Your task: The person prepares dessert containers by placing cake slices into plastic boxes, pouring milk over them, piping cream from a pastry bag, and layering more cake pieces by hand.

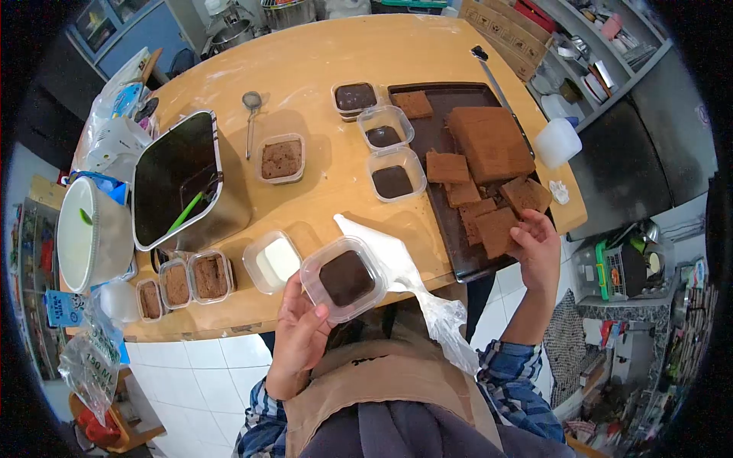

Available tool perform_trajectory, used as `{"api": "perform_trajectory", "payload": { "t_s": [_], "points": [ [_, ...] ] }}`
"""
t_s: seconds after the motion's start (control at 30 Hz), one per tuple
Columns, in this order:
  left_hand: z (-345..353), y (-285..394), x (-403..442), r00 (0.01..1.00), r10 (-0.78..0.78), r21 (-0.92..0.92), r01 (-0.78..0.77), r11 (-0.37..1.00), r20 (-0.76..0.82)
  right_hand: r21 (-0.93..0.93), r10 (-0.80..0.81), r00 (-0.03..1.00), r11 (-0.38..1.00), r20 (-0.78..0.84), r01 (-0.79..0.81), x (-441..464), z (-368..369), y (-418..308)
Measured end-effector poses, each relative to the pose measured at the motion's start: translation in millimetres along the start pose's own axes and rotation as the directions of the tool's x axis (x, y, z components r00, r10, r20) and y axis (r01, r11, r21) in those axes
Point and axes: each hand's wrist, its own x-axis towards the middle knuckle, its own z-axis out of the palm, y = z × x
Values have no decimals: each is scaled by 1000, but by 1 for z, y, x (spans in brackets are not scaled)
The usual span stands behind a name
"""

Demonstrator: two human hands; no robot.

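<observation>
My left hand (302, 333) grips a clear square plastic tub (345, 279) with a dark chocolate layer in its bottom, held tilted near the table's front edge. With its thumb and fingers, my right hand (540, 250) pinches a flat square of brown chocolate cake (496, 232) over the near end of a dark baking tray (452, 233). More cut cake squares (463, 194) and a large cake block (490, 145) lie on that tray. Between my hands, a white piping bag (391, 253) rests on the table, its clear plastic end hanging over the edge.
Left of the held tub stand a tub with white cream (278, 261) and several cake-filled tubs (210, 276). Chocolate-layered tubs (392, 182) line the tray's left side. A deep metal pan (229, 187), a white bucket (95, 237), a small strainer (251, 101) and a long spatula (500, 91) are around.
</observation>
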Motion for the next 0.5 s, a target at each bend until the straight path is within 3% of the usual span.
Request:
{"api": "perform_trajectory", "payload": {
  "t_s": [0.13,0.23,0.5],
  "points": [
    [2,-1,1,1000,0,-13,1,1000,18,277,3,996,960,90,-28,-4,1,-4],
    [4,-5,3,999,-3,-23,3,1000,35,384,-3,981,920,196,-74,-6,3,-7],
    [12,-15,14,993,-31,21,29,999,118,457,-69,907,878,415,-142,-39,52,-35]
  ]
}}
